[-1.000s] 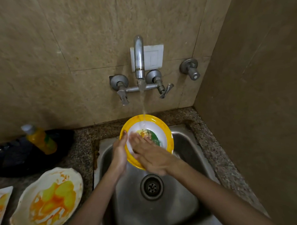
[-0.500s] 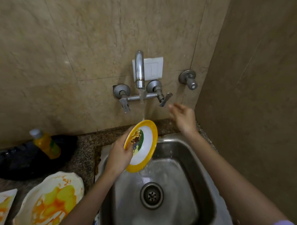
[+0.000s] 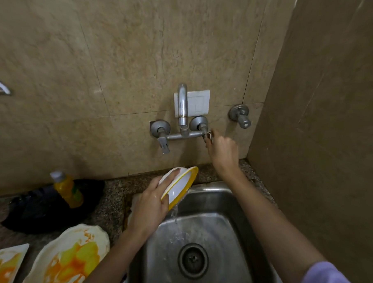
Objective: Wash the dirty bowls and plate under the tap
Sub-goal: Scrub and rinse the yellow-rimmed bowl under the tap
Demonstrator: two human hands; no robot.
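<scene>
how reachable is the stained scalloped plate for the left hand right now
Probably not at once: the left hand grips the yellow-rimmed bowl over the sink. Nothing stands between it and the scalloped plate, so the way itself looks free.

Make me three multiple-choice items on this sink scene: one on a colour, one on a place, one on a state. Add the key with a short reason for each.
1. What colour is the rim of the bowl that the left hand holds? A blue; B yellow; C red.
2. Where is the right hand? A on the right tap handle; B on the bowl; C out of view.
3. How is the bowl? A lying flat; B broken in two; C tilted, with water running off its lower edge.

Key: 1 B, the rim is yellow around a white inside. 2 A, its fingers curl round the handle at the wall. 3 C, a thin stream falls from the low edge.
</scene>
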